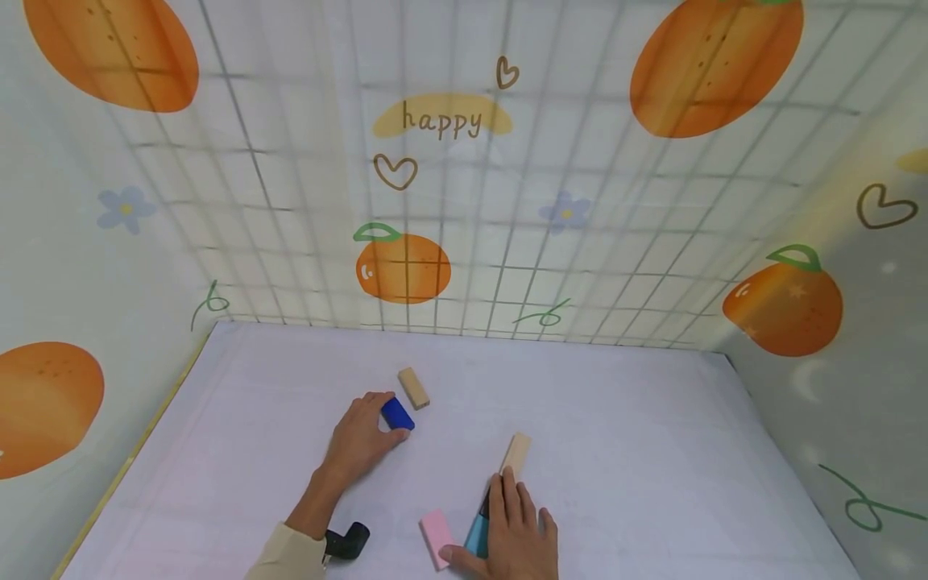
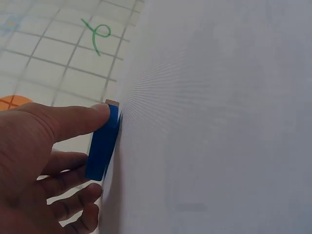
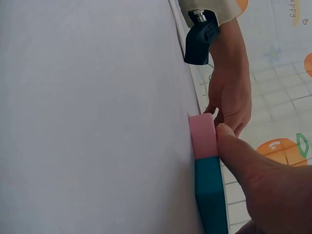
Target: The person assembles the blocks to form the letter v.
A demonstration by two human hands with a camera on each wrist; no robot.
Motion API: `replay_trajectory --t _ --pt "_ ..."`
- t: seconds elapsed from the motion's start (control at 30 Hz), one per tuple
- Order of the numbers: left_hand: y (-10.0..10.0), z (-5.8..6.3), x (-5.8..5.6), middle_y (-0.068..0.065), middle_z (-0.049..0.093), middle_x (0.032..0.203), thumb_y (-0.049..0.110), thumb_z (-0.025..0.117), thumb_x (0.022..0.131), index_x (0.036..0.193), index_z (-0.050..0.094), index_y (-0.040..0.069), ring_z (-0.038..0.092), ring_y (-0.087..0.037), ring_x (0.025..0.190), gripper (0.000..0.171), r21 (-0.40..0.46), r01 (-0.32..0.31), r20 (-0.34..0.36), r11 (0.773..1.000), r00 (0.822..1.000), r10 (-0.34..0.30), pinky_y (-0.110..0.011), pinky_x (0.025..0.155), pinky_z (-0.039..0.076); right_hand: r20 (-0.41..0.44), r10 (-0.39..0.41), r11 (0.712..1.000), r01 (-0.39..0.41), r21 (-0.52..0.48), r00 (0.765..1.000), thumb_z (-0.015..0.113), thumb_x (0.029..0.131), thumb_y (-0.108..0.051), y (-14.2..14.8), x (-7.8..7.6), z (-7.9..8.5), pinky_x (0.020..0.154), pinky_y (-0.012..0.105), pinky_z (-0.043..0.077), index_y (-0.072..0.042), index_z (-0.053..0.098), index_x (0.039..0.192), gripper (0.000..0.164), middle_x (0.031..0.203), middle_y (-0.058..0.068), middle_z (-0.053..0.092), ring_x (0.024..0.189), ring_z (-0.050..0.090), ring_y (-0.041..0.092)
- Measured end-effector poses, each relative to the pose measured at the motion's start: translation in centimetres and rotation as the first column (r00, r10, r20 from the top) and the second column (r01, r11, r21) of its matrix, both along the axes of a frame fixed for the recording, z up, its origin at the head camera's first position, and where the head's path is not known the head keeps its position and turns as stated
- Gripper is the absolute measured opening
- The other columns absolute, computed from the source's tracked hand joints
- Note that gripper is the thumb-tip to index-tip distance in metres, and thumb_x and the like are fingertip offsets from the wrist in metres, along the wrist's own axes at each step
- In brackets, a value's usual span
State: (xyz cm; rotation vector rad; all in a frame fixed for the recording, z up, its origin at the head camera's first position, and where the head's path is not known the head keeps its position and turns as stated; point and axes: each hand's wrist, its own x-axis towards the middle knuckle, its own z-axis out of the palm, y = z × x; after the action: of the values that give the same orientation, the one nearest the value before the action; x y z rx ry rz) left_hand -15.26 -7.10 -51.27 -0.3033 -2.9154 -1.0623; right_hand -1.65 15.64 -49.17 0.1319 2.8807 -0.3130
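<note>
My left hand (image 1: 361,439) pinches a blue block (image 1: 397,414) between thumb and fingers, close over the white table. Just beyond the blue block lies a plain wooden block (image 1: 414,388). The right hand (image 1: 518,532) rests with its fingers straight along a teal block (image 1: 476,538) and the near end of a second wooden block (image 1: 517,451). Something dark (image 1: 485,505) shows between these two, partly hidden by the fingers. A pink block (image 1: 437,538) lies left of the teal one, with the right thumb (image 3: 239,156) right at it.
The white tabletop (image 1: 638,435) has a yellowish edge (image 1: 138,443) on the left. Behind it and at both sides hang curtains (image 1: 471,185) printed with oranges and hearts. A black device (image 1: 351,540) sits by the left sleeve.
</note>
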Motion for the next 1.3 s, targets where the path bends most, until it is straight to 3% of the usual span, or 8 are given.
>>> replay_trajectory --t 0.33,0.93,1.3 --pt "-0.3 1.0 0.8 -0.014 0.057 0.141 0.028 0.082 0.086 0.141 0.057 0.005 0.054 -0.032 0.126 0.065 -0.011 0.018 -0.019 1.000 1.000 -0.018 -0.049 0.101 0.048 0.012 0.000 1.000 0.000 0.016 1.000 0.053 0.058 -0.099 0.0 -0.1 -0.1 0.103 0.074 0.028 0.001 0.036 0.153 0.138 0.161 0.024 0.029 0.138 0.037 0.047" --pt "-0.1 1.2 1.9 -0.011 0.056 0.142 0.031 0.082 0.085 0.143 0.055 0.008 0.054 -0.029 0.126 0.067 -0.030 0.056 0.019 0.998 0.998 -0.056 -0.048 0.102 0.047 0.006 0.003 1.000 -0.004 0.028 1.000 0.048 0.058 -0.101 0.0 -0.1 -0.3 0.102 0.074 0.030 0.000 0.038 0.152 0.139 0.159 0.024 0.032 0.137 0.039 0.047" --pt "0.0 1.7 3.0 -0.012 0.055 0.141 0.031 0.081 0.086 0.144 0.054 0.007 0.054 -0.030 0.128 0.068 -0.004 0.111 0.066 0.994 0.992 -0.110 -0.050 0.103 0.046 0.002 -0.002 1.000 0.002 0.025 1.000 0.049 0.057 -0.101 -0.1 -0.1 -0.6 0.102 0.074 0.028 0.000 0.038 0.152 0.139 0.160 0.023 0.031 0.137 0.038 0.047"
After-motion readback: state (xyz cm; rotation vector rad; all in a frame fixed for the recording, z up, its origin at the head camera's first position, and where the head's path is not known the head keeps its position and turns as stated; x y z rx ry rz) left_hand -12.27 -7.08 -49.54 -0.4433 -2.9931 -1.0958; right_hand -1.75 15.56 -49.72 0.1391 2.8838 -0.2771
